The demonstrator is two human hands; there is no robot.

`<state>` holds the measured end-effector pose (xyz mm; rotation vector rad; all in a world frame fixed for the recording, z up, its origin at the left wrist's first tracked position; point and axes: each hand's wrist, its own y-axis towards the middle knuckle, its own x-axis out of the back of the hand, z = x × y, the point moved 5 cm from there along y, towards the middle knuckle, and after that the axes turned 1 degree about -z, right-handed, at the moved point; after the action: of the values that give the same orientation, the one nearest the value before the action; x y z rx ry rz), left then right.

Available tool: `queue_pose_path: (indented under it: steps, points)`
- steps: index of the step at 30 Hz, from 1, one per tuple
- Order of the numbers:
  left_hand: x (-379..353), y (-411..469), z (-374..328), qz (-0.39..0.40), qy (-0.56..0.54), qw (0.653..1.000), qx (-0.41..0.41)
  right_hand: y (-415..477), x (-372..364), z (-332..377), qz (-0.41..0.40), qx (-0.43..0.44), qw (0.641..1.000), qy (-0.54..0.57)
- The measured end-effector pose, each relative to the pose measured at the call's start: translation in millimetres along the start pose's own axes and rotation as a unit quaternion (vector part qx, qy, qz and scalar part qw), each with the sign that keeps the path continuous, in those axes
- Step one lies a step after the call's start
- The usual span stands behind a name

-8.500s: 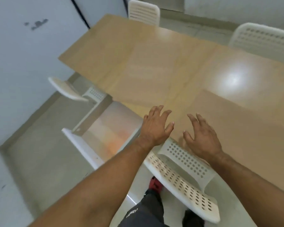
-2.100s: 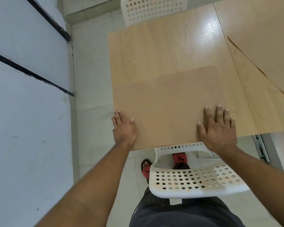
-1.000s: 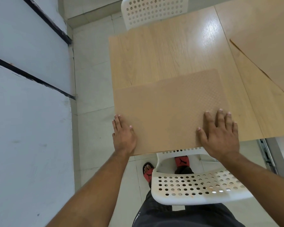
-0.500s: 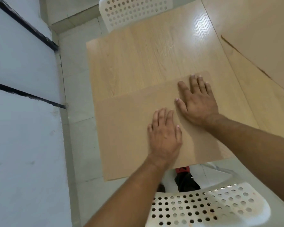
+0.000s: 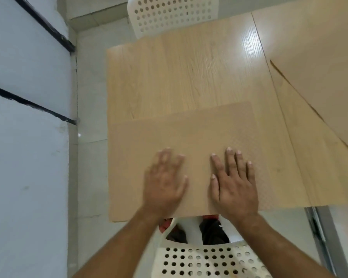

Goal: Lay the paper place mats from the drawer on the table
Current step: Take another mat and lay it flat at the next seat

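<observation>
Bright, even light fills the scene, with white glare streaking the table [image 5: 247, 47] at its far side. The left hand [image 5: 165, 183] smears with motion blur while the right hand [image 5: 234, 187] stays sharp. Straight edges bow toward the frame borders.

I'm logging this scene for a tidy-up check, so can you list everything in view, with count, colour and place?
table: one, light wood, centre of view
near place mat: one, tan paper, flat along the table's near edge
second place mat: one, tan paper, on the table at the right, lying at an angle
far chair: one, white and perforated, beyond the table
near chair: one, white and perforated, between the person and the table
metal rail: one, grey, below the table edge at the right
wall: pale blue-grey with black lines, left
floor: pale tiles, between wall and table
red sandals: two, partly hidden under the table edge
left hand: blurred, flat on the near place mat
right hand: flat on the near place mat
</observation>
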<state>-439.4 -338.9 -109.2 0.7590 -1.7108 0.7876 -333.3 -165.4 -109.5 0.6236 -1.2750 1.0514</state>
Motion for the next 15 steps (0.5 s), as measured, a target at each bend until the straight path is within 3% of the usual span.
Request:
queue_pose_path:
  steps: [3,8,12,15]
  points:
    - [19.8,-11.5,71.2,-0.006,-0.002,0.991,0.136,-1.4,0.1,1.2,0.011,-0.001,1.000,-0.008]
    - [19.0,-13.7,73.1,-0.002,0.000,0.991,0.133,5.7,4.9,17.6,0.012,-0.002,1.000,0.006]
    - [19.1,-13.6,77.1,-0.013,-0.005,0.991,0.134,42.8,0.2,98.8,0.021,0.096,0.994,0.038]
    - [17.3,-13.6,75.7,-0.024,0.001,0.992,0.123,80.5,-12.2,146.2,0.054,0.119,0.991,0.008]
